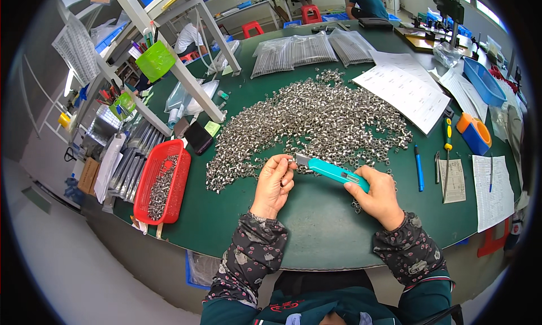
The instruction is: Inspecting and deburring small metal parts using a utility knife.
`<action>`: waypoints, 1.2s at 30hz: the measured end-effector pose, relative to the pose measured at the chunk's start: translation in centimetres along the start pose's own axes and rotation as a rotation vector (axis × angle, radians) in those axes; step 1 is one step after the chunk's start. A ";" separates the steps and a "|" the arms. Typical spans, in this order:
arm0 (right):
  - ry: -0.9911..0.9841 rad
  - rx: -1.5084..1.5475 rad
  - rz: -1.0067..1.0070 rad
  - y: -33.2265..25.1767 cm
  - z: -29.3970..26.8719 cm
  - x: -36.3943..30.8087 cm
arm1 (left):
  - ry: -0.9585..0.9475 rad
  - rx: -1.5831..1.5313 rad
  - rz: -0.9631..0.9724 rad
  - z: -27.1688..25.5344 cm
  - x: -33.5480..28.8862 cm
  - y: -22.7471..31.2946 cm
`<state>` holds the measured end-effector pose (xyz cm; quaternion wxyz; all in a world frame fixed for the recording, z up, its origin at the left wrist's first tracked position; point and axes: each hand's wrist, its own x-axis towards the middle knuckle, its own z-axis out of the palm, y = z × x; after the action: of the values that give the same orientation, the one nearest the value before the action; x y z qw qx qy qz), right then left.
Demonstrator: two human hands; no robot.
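Note:
A teal utility knife (337, 172) lies across the middle of the view, its handle wrapped by my right hand (377, 194). Its blade (303, 159) points left and meets the fingertips of my left hand (274, 184). Those fingertips are pinched on a small metal ring, mostly covered by the fingers. Just beyond both hands spreads a wide pile of small shiny metal rings (316, 119) on the green table (322, 229). A few loose rings lie under and beside my right hand.
On the left stands a red basket (183, 181) of metal pieces, near a black box (198, 137). Bagged metal tubes (310, 48) lie at the back. Papers (406, 93), a blue pen (419, 168), a yellow screwdriver (447, 134) and a tape dispenser (474, 133) are on the right.

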<state>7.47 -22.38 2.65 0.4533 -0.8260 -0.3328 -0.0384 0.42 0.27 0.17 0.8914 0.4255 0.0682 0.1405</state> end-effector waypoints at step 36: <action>-0.205 0.067 0.150 0.2 -0.2 0.2 | 0.050 0.088 -0.048 0.9 -0.4 -0.1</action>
<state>7.74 -22.53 2.73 0.4461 -0.8325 -0.3158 0.0913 0.24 -0.57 0.65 0.8730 0.4588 0.1068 0.1264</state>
